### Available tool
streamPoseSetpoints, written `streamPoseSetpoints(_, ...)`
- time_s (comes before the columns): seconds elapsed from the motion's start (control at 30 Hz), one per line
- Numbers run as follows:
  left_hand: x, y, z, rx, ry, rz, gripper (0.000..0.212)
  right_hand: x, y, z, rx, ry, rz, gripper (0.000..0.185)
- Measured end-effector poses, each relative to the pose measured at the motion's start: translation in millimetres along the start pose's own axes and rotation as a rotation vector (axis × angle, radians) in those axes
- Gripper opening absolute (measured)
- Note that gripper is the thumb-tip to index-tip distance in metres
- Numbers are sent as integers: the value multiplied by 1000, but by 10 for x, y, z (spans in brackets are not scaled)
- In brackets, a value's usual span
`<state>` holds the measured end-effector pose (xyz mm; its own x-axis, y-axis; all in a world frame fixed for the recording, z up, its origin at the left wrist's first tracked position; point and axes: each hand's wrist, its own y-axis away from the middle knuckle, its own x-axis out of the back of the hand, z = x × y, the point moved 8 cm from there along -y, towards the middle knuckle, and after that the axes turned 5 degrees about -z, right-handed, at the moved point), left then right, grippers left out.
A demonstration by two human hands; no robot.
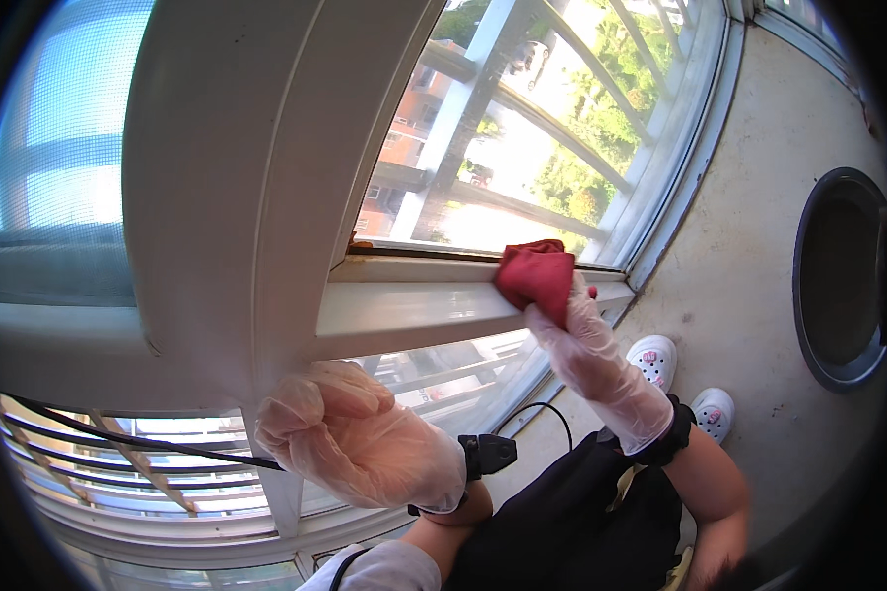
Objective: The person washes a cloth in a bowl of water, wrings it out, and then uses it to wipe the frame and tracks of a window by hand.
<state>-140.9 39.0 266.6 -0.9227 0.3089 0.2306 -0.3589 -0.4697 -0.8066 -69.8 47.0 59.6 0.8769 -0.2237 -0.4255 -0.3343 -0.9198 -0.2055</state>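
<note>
My right hand [588, 347], in a translucent disposable glove, grips a folded red cloth [538, 279]. The cloth lies against the white window frame's lower rail [414, 306], near its right end, at the bottom edge of the glass pane [488, 170]. My left hand [362, 436], gloved the same way, is at the lower left with its fingers curled, in front of the lower part of the frame. No object shows in it; whether its fingertips touch the frame cannot be told. Both wrists wear black bands, the left with a black clip-like device.
A round dark basin [802, 295] stands on the pale floor [746, 221] at the right. White clogs [652, 360] are on the floor below my right arm. A black cable [155, 445] runs at the lower left. An insect screen [59, 155] is at the upper left, and metal bars [562, 129] stand outside the glass.
</note>
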Motion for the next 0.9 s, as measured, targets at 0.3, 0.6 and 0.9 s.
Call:
streamPoseSetpoints(0.3, 261, 134, 77, -133, 2, 220, 9, -336, -364, -950, 351, 176, -3, 29)
streamPoseSetpoints(0.6, 185, 200, 28, -113, -60, 374, 7, -375, -394, -959, 351, 67, 64, 27)
streamPoseSetpoints(0.9, 96, 85, 316, -233, -151, 163, 7, -121, -322, -254, 175, 63, -4, 20)
